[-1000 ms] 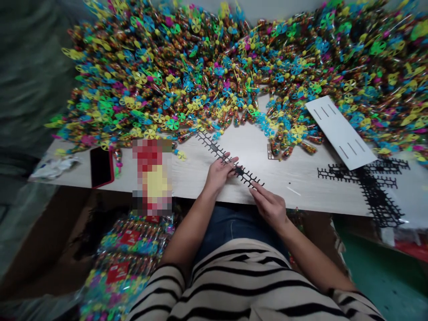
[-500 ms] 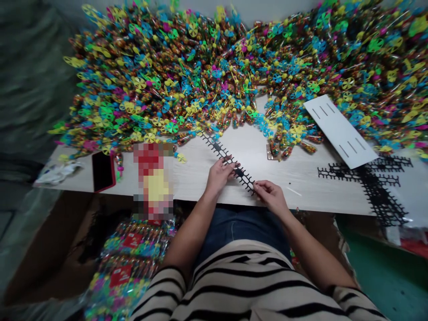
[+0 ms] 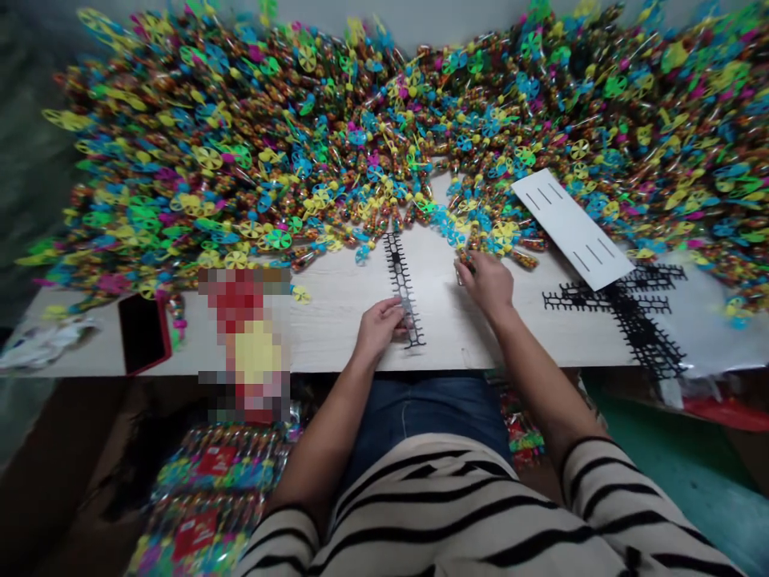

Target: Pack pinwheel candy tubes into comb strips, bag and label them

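The left hand (image 3: 378, 324) has its fingers pinched on the near end of the black toothed strip (image 3: 401, 280), which lies flat on the worktop (image 3: 336, 320). Right of the strip, the right hand (image 3: 488, 282) curls over a tube at the edge of the candy-tube heap (image 3: 336, 160); whether its fingers grip the tube cannot be told. It seems best to pin the strip flat and take a single tube.

Dim, even indoor light falls on the pale surface (image 3: 336, 308) with soft shadows and no glare, while wide-angle distortion bends the edges and the corners blur.
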Demonstrator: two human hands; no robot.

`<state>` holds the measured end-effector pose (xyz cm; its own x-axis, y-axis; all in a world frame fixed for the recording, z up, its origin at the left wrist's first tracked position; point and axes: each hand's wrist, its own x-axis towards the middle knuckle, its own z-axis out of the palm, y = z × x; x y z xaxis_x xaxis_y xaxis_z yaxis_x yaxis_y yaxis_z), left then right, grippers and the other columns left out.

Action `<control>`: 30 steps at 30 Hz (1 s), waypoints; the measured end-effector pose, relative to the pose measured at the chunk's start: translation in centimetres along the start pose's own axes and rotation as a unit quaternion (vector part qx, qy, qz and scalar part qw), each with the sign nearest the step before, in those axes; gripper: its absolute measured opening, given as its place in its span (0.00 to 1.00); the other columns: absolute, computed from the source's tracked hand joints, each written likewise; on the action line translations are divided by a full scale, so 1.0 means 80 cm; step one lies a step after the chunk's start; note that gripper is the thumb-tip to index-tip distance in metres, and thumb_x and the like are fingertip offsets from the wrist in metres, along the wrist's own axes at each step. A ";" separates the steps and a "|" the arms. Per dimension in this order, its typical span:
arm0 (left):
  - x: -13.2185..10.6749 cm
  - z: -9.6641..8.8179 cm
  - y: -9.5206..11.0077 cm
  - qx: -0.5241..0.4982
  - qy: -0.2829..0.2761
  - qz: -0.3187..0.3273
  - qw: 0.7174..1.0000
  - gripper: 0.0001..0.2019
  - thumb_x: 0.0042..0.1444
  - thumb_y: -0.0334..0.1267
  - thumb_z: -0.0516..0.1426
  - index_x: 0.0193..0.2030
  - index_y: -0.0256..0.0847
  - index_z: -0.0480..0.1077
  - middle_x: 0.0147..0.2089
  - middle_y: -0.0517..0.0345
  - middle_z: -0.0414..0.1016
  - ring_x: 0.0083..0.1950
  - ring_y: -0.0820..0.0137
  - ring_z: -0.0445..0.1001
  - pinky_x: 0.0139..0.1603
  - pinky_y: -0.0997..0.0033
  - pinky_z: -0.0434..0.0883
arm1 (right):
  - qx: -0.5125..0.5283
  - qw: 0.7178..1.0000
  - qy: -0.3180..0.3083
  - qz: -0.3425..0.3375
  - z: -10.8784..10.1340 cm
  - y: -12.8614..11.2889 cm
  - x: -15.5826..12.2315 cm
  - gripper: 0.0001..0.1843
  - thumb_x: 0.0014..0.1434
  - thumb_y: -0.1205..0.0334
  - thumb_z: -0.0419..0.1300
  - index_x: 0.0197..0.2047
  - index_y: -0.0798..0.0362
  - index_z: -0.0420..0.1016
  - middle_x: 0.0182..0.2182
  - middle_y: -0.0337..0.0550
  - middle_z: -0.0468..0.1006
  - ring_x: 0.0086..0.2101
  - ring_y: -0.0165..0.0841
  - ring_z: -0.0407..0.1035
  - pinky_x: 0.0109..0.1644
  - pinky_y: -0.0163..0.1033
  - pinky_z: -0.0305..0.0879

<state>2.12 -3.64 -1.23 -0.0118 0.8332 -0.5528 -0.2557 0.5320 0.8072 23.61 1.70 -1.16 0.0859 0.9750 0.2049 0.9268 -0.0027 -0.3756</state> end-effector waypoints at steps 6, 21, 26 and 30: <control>-0.007 0.002 0.006 -0.009 0.005 0.007 1.000 0.18 0.53 0.39 0.61 0.49 0.39 0.63 0.31 0.63 0.73 0.20 0.75 0.74 0.20 0.76 0.71 | 0.096 0.995 -0.015 0.019 -0.005 0.004 -0.002 0.15 0.61 0.55 0.57 0.47 0.54 0.76 0.38 0.48 0.78 0.35 0.38 0.70 0.40 0.40 0.65; -0.016 0.032 0.000 -0.064 0.032 0.032 0.997 0.32 0.46 0.34 0.64 0.59 0.36 0.62 0.31 0.59 0.79 0.16 0.83 0.60 0.17 0.82 0.54 | 0.444 0.893 -0.039 -0.063 0.033 -0.050 -0.160 0.10 0.61 0.56 0.60 0.45 0.50 0.73 0.39 0.46 0.77 0.40 0.37 0.71 0.47 0.45 0.68; -0.019 0.040 -0.003 -0.084 0.048 0.024 0.995 0.29 0.46 0.31 0.62 0.57 0.33 0.62 0.30 0.58 0.78 0.19 0.80 0.65 0.22 0.81 0.60 | 0.466 0.883 -0.013 -0.063 0.041 -0.050 -0.167 0.07 0.61 0.58 0.61 0.43 0.50 0.74 0.40 0.46 0.78 0.42 0.37 0.72 0.49 0.46 0.67; -0.021 0.043 -0.004 -0.080 0.031 0.028 0.996 0.29 0.45 0.32 0.63 0.55 0.33 0.61 0.30 0.59 0.78 0.17 0.82 0.61 0.21 0.80 0.59 | 0.469 0.880 -0.058 -0.048 0.041 -0.045 -0.168 0.08 0.61 0.57 0.60 0.43 0.50 0.74 0.40 0.46 0.78 0.42 0.37 0.72 0.50 0.45 0.68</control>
<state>5.54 -4.72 0.16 -0.0877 0.8473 -0.5238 -0.4041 0.4504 0.7962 17.92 -10.62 -5.52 -0.0649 0.9768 0.2040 0.2142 0.2132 -0.9532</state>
